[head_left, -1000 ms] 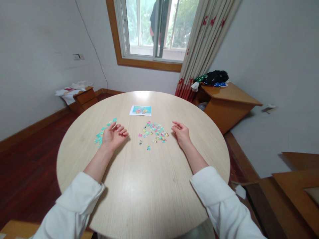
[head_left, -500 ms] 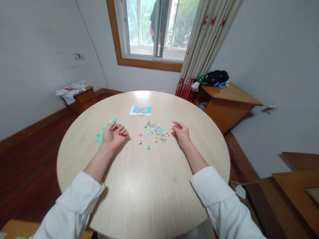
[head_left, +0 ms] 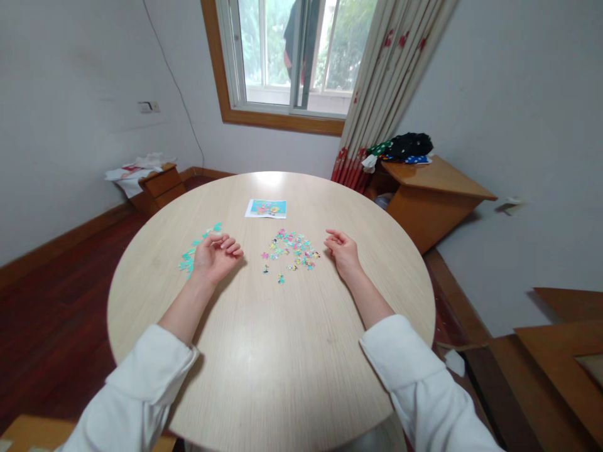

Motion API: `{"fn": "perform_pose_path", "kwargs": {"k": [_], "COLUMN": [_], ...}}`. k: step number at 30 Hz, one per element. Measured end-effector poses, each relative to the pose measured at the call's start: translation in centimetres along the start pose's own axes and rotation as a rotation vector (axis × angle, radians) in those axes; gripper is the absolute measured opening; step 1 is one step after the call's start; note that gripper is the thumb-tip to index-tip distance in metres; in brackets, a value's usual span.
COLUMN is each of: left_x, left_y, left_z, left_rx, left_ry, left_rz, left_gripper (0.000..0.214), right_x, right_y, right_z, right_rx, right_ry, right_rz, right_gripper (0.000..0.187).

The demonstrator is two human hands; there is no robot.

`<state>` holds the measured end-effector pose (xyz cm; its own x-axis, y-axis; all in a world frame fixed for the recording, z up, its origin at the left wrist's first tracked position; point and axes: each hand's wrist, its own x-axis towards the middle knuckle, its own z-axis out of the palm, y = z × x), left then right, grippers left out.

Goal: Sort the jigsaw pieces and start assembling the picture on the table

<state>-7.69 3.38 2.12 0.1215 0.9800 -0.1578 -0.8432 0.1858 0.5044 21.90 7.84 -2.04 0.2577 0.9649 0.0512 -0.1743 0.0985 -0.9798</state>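
Observation:
My left hand (head_left: 217,256) rests palm up on the round table, fingers loosely curled and apart, holding nothing. Just beyond and left of it lies a group of turquoise jigsaw puzzle pieces (head_left: 187,257), partly hidden by the hand. Between my two hands is a scattered pile of mixed-colour puzzle pieces (head_left: 296,245), with a couple of pieces lying nearer to me. To the right of that pile, my right hand (head_left: 343,251) rests on its side with bent, relaxed fingers and nothing in them. A small picture sheet (head_left: 266,209) with a cartoon scene lies behind the pile.
The pale wooden round table (head_left: 264,364) fills the middle. A small wooden cabinet (head_left: 162,186) with papers stands at the far left. At the right back, a wooden desk (head_left: 438,182) bears dark and patterned cloths (head_left: 407,147). A window and curtain (head_left: 377,81) are behind.

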Motion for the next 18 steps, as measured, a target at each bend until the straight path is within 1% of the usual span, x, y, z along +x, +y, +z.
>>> {"fn": "perform_pose_path", "kwargs": {"k": [8, 14, 18], "left_x": [0.01, -0.25, -0.51], "left_y": [-0.02, -0.09, -0.27], "left_z": [-0.05, 0.3, 0.74], "left_rx": [0.008, 0.028, 0.063], "left_ry": [-0.017, -0.026, -0.055], "left_rz": [-0.004, -0.006, 0.006], "left_gripper": [0.022, 0.022, 0.023], "right_x": [-0.06, -0.12, -0.22], "right_y": [-0.05, -0.11, -0.23], "right_z": [-0.06, 0.02, 0.04], "right_rx": [-0.011, -0.004, -0.01], "right_ry": [-0.005, 0.003, 0.003], "right_rz": [0.0, 0.008, 0.004], "right_gripper": [0.04, 0.04, 0.039]}}
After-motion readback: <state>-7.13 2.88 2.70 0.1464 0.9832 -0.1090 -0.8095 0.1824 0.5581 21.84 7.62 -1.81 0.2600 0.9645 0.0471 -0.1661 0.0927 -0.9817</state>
